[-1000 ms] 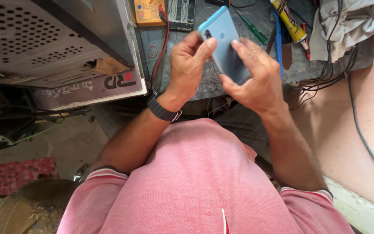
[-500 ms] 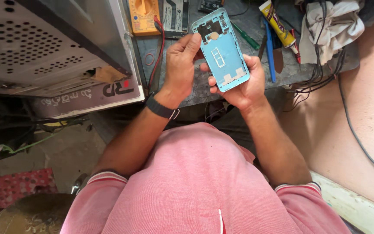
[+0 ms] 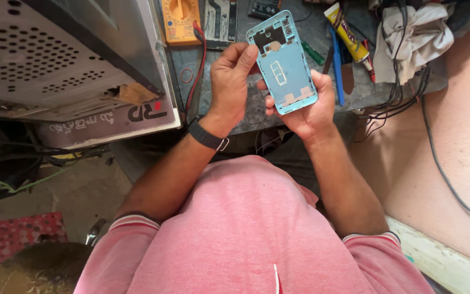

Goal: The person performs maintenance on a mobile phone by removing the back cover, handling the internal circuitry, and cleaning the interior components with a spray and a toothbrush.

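A light blue phone back cover (image 3: 282,62) is held up over the grey workbench (image 3: 311,38), its inner side facing me, with a dark camera cut-out near its top. My right hand (image 3: 307,109) cups it from below and from the right. My left hand (image 3: 232,81) grips its left edge, thumb against the cover near the top. A dark watch band (image 3: 206,136) sits on my left wrist.
A yellow multimeter (image 3: 180,19) with red lead lies at the bench's far left. A glue tube (image 3: 346,32), a blue tool (image 3: 336,71), a crumpled white cloth (image 3: 414,32) and black cables (image 3: 393,98) crowd the right. A perforated metal case (image 3: 44,60) stands left.
The cover has turned from being half hidden under my right hand to lying flat in view, inner side up. My right hand slid beneath it, and my left shifted to its left edge.
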